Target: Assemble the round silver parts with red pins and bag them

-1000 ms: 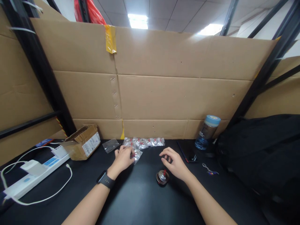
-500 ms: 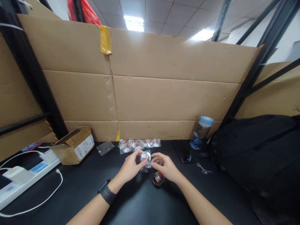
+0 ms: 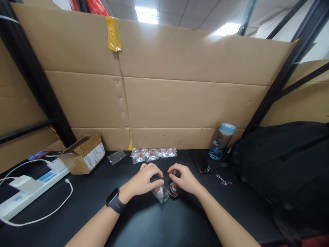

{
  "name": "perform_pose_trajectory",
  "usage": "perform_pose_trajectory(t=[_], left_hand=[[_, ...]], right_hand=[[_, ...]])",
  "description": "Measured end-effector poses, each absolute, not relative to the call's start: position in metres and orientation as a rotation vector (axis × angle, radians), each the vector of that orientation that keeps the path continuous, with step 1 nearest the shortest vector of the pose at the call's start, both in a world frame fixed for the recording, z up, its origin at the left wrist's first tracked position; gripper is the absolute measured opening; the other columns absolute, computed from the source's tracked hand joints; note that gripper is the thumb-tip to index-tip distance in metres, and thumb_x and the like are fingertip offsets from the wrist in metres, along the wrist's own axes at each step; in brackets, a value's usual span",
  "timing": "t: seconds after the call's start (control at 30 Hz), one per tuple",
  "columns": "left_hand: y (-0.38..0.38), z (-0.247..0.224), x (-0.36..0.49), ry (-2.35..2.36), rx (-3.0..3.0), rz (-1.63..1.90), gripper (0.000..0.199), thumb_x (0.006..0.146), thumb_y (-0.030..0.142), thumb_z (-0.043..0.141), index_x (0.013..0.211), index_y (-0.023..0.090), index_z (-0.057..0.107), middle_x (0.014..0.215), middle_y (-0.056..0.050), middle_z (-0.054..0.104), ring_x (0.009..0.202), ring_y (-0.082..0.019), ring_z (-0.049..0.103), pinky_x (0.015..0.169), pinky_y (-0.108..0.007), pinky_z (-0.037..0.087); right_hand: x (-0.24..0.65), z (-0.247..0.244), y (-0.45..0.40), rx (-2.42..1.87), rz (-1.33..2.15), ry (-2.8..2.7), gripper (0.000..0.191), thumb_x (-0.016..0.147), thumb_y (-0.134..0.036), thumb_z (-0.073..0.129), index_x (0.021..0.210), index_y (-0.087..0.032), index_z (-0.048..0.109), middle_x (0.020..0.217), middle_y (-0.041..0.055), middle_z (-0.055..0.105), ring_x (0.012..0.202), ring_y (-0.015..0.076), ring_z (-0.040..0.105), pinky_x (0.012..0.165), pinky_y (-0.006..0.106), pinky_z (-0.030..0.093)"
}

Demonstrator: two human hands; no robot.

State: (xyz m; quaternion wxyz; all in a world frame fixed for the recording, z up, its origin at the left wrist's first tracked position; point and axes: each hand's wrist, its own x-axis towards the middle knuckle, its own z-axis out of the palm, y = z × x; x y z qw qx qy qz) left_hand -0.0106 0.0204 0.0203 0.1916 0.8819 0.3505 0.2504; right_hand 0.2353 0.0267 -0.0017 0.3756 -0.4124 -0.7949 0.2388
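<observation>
Cardboard (image 3: 164, 103) walls the black tabletop (image 3: 164, 219) beneath bright ceiling lights (image 3: 147, 15).

Desk (image 3: 164, 228): room is found between the forearms (image 3: 91, 223).
Cardboard wall (image 3: 164, 106): the far side is closed off.
Backpack (image 3: 285, 161): the right side is blocked.

Both bare hands reached forward, close together but apart, palms turned inward.
Left forearm (image 3: 94, 223) slanted in from the lower left, wrist (image 3: 124, 195) roughly level with the knuckles; left hand (image 3: 144, 179) had its fingers curved over and its thumb stretched toward the right hand (image 3: 185, 180), a gap showing between thumb and fingertips. Right forearm (image 3: 222, 218) angled in from the lower right; fingers bent, index foremost, thumb held slightly off them. Backs of both hands faced up and outward; lower fingers partly hidden.
</observation>
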Motion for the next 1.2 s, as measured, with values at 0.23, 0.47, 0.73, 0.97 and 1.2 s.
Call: perform_pose_trajectory(t=[0.23,0.47,0.73,0.97,1.2], left_hand=[[-0.001,0.024,0.001,0.824,2.744,0.521,0.022,0.076,0.036,0.082,0.094,0.029,0.072,0.092,-0.003,0.072,0.099,-0.026,0.060,0.092,-0.040,0.032],[0.010,0.024,-0.003,1.015,2.627,0.755,0.013,0.093,0.021,0.064,0.091,0.028,0.074,0.092,-0.002,0.075,0.108,-0.024,0.060,0.099,-0.045,0.030],[0.024,-0.001,0.020,0.856,1.724,1.275,0.017,0.092,0.034,0.066,0.097,0.018,0.067,0.101,-0.007,0.074,0.097,-0.021,0.070,0.090,-0.032,0.053],[0.031,-0.011,0.012,1.066,1.851,1.222,0.014,0.089,0.033,0.068,0.093,0.020,0.068,0.096,-0.004,0.074,0.096,-0.020,0.070,0.092,-0.031,0.052],[0.034,-0.011,0.007,1.156,1.962,1.213,0.019,0.092,0.038,0.065,0.095,0.023,0.076,0.101,-0.004,0.077,0.100,-0.021,0.069,0.095,-0.033,0.052]], right_hand=[[0.243,0.003,0.027,-1.082,0.542,-2.077,0.015,0.084,-0.013,0.066,0.091,-0.023,0.074,0.089,0.0023,0.071,0.086,0.0188,0.064,0.082,0.031,0.049],[0.245,0.005,0.024,-1.051,0.629,-2.123,0.021,0.083,-0.013,0.068,0.101,-0.022,0.074,0.096,0.0025,0.072,0.088,0.0177,0.064,0.082,0.028,0.048],[0.230,-0.003,0.022,-1.062,0.914,-1.959,0.018,0.089,-0.035,0.069,0.094,-0.018,0.073,0.078,0.0011,0.070,0.067,0.0155,0.059,0.062,0.026,0.043],[0.240,-0.009,0.033,-1.114,0.931,-1.901,0.030,0.088,-0.044,0.071,0.081,-0.015,0.074,0.067,0.0012,0.067,0.057,0.0131,0.054,0.055,0.025,0.038],[0.246,0.003,0.031,-1.036,0.840,-1.863,0.027,0.093,-0.041,0.065,0.089,-0.018,0.079,0.085,0.0060,0.075,0.077,0.0189,0.065,0.069,0.028,0.046]])
